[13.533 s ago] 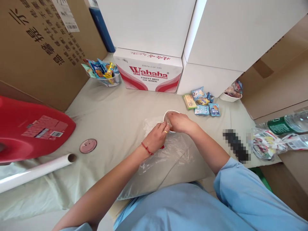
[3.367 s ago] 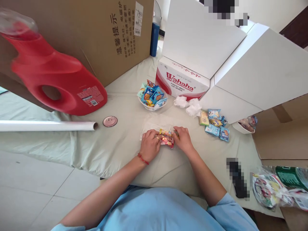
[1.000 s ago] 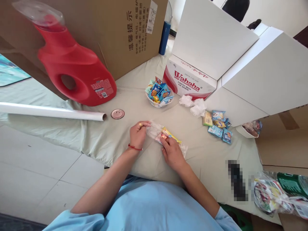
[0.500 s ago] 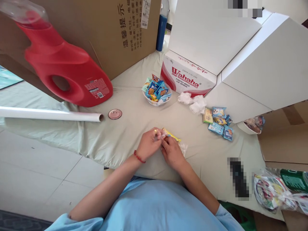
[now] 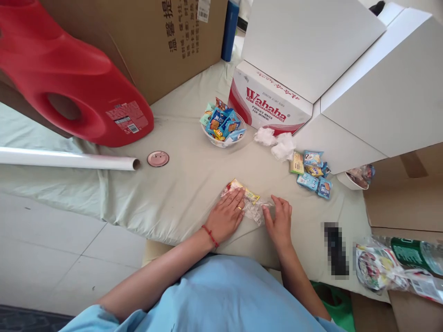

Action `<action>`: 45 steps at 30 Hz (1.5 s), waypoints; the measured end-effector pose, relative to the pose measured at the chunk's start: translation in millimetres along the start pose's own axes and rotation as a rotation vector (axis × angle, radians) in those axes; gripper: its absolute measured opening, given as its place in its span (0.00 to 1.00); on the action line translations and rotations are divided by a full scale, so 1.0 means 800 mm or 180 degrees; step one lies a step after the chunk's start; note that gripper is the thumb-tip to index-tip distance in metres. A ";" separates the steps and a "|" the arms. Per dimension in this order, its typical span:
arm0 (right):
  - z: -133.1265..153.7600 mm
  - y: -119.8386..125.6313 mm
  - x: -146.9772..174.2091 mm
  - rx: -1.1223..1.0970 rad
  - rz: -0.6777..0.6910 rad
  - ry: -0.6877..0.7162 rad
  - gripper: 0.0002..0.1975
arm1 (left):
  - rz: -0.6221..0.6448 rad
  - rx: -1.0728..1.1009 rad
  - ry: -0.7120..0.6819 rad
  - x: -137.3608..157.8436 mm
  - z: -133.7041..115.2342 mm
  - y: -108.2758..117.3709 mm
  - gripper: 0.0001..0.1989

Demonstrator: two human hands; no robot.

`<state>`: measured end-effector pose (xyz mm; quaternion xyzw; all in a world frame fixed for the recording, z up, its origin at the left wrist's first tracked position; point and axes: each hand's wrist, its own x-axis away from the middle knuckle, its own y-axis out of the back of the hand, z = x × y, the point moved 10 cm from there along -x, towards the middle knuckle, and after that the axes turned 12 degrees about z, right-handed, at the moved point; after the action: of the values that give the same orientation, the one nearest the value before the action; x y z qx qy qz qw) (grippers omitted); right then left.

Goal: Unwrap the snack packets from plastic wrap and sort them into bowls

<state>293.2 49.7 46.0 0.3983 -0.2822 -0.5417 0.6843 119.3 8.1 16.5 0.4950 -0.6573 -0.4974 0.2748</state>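
My left hand [image 5: 226,214] lies flat, fingers stretched out, over a small yellow and red snack packet [image 5: 252,196] and part of a crumpled transparent plastic bag [image 5: 255,213]. The hand hides much of the packet. At the bag's right end is my right hand [image 5: 279,223], its thumb and fingers apart. A bit of the thin plastic reaches between them; whether the fingertips touch it is hard to make out. Both hands rest low over the pale green cloth [image 5: 187,193].
A bowl of snack packets [image 5: 224,144] stands ahead, near a Wahaha carton [image 5: 268,99] and crumpled white plastic [image 5: 284,146]. Several packets [image 5: 308,181] lie right. Leftward are a red jug [image 5: 121,99], a white roll [image 5: 69,159] and a pink disc [image 5: 158,158]. A pixelated dark object [image 5: 335,251] lies near right.
My hands were together, fingers closed at the packet. Now they are apart: the left has flattened over the packet and plastic, while the right has moved right and opened.
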 end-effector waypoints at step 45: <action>0.071 -0.074 -0.044 -0.2931 0.1005 -0.0492 0.26 | -0.0808 0.4772 0.1034 0.018 0.086 0.015 0.26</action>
<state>207.3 64.9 26.4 -0.0344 -0.1203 -0.5279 0.8400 50.7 21.3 1.1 0.6869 -0.7079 0.1311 -0.0996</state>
